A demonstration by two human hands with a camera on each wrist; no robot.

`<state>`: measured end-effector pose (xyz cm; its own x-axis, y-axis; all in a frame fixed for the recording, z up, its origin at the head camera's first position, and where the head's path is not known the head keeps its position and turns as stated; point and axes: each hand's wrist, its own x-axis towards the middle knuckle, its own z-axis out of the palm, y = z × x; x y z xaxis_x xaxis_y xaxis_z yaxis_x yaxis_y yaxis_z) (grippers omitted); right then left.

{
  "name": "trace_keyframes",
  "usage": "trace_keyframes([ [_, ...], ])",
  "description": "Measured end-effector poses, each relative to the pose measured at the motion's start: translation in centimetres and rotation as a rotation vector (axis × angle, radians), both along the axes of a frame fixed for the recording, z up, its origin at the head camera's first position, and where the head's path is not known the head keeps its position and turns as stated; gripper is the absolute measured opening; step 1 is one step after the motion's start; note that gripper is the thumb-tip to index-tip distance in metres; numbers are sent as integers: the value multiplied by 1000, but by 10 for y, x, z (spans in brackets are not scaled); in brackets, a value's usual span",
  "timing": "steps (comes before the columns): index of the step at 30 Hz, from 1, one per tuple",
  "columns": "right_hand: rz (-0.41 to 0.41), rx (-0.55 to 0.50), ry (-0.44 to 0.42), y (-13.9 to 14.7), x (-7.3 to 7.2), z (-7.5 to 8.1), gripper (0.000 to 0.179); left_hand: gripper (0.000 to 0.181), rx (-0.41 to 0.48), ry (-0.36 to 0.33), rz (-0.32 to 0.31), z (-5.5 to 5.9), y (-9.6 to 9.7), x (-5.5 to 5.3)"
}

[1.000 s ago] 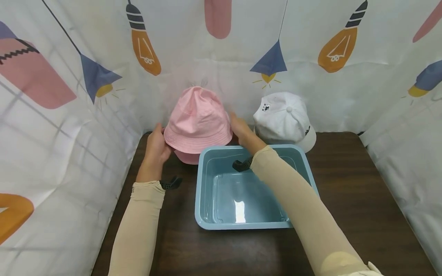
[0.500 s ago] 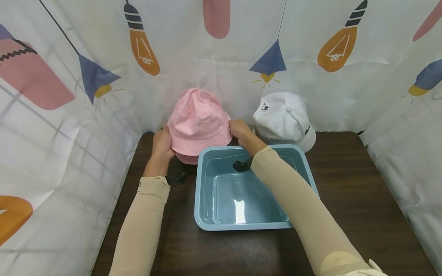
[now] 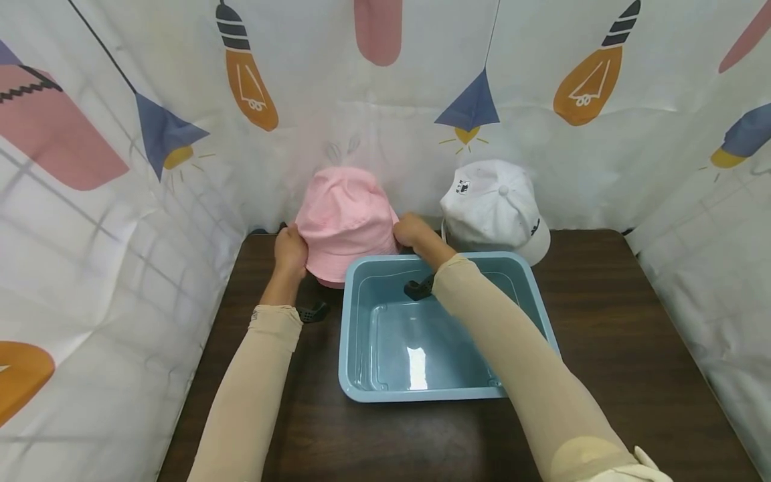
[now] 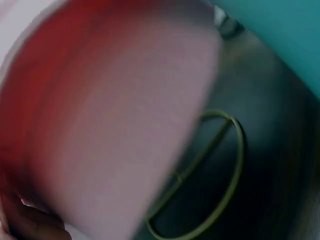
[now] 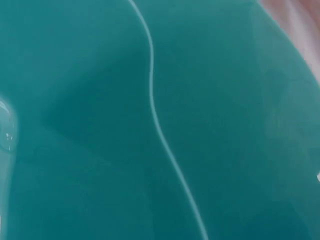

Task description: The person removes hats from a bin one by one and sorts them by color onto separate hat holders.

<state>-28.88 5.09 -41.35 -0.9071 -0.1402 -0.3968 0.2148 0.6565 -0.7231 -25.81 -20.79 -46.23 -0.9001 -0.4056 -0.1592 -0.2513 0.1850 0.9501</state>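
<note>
A pink bucket hat sits at the back left, crown up, in the head view. My left hand grips its brim at the left side. On the opposite side, my right hand pinches the brim with curled fingers; the fingertips are hidden. A sliver of darker pink cloth shows below the front brim. Blurred pink fabric with a red inner side fills much of the left wrist view, my left fingers at its lower left.
A blue plastic tub stands in front of the hat, under my right forearm. Right of the hat, a white baseball cap leans near the patterned curtain. The dark wooden table extends to the right.
My left hand has moved right and closed on the brim, and my right hand has taken hold too. The pink hat has come down, covering most of the darker cloth beneath.
</note>
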Motion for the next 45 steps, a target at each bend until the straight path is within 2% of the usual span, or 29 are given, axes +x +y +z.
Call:
trace_keyframes([
  [4,112,138,77,-2,0,-3,35,52,-162,25,-26,-10,3,-6],
  [7,211,244,120,-4,0,-4,39,50,-223,22,-41,-16,5,-10],
  [10,265,288,117,-6,0,-4,45,52,-286,4,-59,-20,7,-14],
  [15,316,317,100,-5,0,-3,46,54,-338,-24,-103,-22,9,-17],
  [18,333,327,88,-6,-1,-3,44,55,-348,-38,-108,-21,9,-17],
  [22,312,310,33,-5,-5,-2,44,54,-323,-45,-110,-19,11,-17],
  [26,259,242,-59,-4,-8,-2,44,51,-200,-56,-113,-14,7,-11],
  [29,236,205,-99,-5,-9,1,42,51,-42,-103,-121,-8,-2,0],
  [31,242,227,-94,-4,-11,8,39,50,103,-161,-152,-4,-9,10],
  [33,270,292,-46,-1,-14,19,36,48,265,-208,-202,-1,-14,20],
  [36,224,304,-32,0,-22,36,37,44,476,-259,-282,2,-23,39],
  [38,159,241,-62,1,-29,45,43,40,551,-255,-315,2,-26,51],
  [40,62,102,-148,2,-36,51,51,34,587,-243,-338,2,-26,62],
  [42,11,-7,-207,2,-43,52,53,23,613,-232,-351,0,-25,72],
  [45,-24,-122,-289,0,-51,48,48,13,659,-223,-363,-3,-20,83],
])
